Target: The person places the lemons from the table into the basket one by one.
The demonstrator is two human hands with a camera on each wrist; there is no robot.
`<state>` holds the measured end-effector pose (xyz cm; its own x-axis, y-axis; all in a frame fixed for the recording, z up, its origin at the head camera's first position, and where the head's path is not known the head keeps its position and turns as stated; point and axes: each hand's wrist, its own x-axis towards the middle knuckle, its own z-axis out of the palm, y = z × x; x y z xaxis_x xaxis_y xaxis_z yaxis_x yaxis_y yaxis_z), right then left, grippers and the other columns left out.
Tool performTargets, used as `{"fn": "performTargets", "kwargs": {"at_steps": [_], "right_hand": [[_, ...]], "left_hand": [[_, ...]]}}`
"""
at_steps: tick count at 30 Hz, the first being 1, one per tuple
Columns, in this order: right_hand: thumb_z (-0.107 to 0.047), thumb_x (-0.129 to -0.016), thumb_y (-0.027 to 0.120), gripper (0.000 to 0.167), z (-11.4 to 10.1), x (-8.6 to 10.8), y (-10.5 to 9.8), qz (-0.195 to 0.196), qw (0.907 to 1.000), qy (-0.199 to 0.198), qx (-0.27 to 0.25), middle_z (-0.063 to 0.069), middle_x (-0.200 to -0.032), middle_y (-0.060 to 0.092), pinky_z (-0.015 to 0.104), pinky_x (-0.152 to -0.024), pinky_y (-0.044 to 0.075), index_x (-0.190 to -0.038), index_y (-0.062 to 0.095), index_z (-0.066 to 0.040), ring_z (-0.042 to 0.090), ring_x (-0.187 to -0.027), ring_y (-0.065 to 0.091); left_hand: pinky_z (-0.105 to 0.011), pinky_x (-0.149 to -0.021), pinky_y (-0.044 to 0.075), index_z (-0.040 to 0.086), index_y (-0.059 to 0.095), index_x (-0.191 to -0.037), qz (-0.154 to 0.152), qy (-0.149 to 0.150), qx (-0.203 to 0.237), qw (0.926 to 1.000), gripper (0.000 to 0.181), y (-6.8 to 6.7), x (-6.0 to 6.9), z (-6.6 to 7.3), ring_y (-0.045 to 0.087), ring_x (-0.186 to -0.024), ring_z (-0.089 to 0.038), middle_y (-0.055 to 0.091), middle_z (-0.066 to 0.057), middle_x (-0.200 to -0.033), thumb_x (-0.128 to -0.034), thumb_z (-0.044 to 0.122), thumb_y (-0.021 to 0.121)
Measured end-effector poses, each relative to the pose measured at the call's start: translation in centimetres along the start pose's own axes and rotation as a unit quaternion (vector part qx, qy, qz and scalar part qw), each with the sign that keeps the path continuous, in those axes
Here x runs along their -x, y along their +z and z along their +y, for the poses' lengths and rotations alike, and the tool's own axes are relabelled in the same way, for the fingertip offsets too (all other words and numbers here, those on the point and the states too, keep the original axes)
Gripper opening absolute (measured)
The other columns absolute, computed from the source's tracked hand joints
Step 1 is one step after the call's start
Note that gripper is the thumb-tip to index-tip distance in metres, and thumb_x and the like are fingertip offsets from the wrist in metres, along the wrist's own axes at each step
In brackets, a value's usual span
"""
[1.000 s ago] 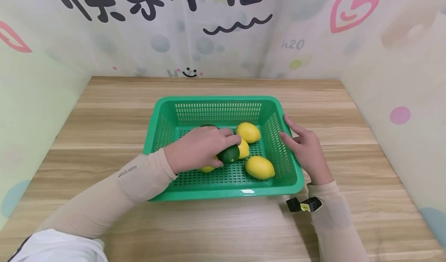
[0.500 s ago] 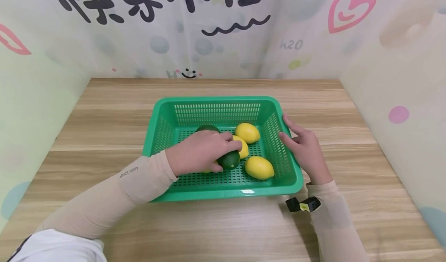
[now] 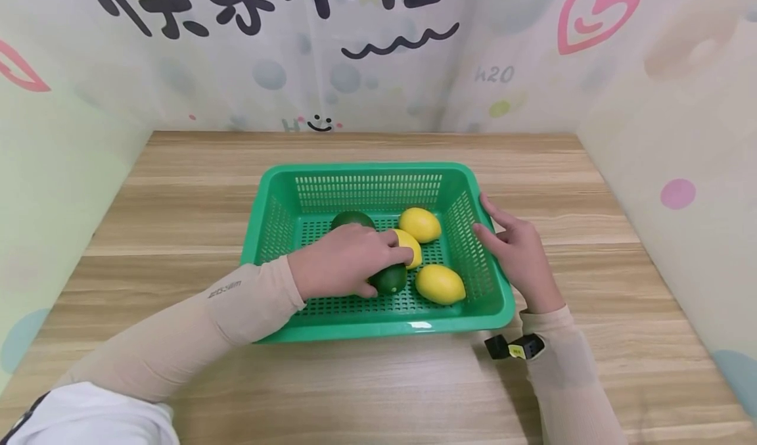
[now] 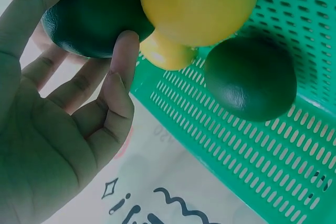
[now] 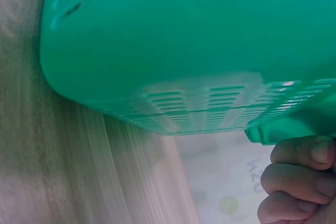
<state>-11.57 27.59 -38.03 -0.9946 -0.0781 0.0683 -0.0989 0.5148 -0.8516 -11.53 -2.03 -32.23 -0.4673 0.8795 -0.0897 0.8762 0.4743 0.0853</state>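
Observation:
A green plastic basket [image 3: 367,331] stands on the wooden table with yellow lemons [image 3: 440,284] and dark green avocado-like fruits inside. My left hand [image 3: 349,261] reaches into its middle and grips one dark green avocado [image 3: 388,279], thumb on the near side. The left wrist view shows the fingertips against this avocado [image 4: 97,14], beside a lemon [image 4: 199,3]. A second avocado [image 3: 353,219] lies behind the hand. Another lemon [image 3: 409,248] touches the fingers, partly hidden. My right hand [image 3: 523,254] holds the basket's right rim; its curled fingers [image 5: 299,177] show in the right wrist view.
A lemon [image 3: 420,225] lies at the basket's back right. The wooden table [image 3: 378,386] extends around the basket, meeting a printed curtain wall [image 3: 378,90] behind. A small black camera [image 3: 514,348] sits on the right wrist.
The gripped avocado has shifted slightly toward me while my left hand moved a little right. The avocado behind and the middle lemon show more. My right hand stays on the rim.

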Motion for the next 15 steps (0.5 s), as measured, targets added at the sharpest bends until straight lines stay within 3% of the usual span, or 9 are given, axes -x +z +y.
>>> {"fn": "performTargets", "kwargs": {"at_steps": [9,15], "right_hand": [[-0.029,-0.104,0.063,0.057,-0.02,0.05,-0.04,-0.002,1.0,-0.002,-0.009,0.031,-0.107,0.072,0.036,-0.054,0.06,-0.157,0.043,-0.019,0.019,-0.061,0.073],[-0.029,-0.104,0.063,0.057,-0.01,-0.03,-0.03,-0.001,1.0,-0.005,-0.008,0.031,-0.1,0.073,0.036,-0.053,0.06,-0.157,0.043,-0.019,0.02,-0.06,0.073]], "left_hand": [[-0.032,-0.076,0.058,0.021,0.063,-0.124,-0.024,0.008,-0.015,0.9996,0.058,0.31,-0.16,0.46,0.065,-0.083,-0.018,0.064,0.001,-0.104,-0.0749,0.025,0.095],[-0.032,-0.074,0.058,0.022,0.063,-0.124,-0.031,0.006,-0.022,0.9993,0.059,0.59,-0.28,0.49,0.065,-0.084,-0.017,0.064,0.002,-0.103,-0.0744,0.028,0.095]]}}
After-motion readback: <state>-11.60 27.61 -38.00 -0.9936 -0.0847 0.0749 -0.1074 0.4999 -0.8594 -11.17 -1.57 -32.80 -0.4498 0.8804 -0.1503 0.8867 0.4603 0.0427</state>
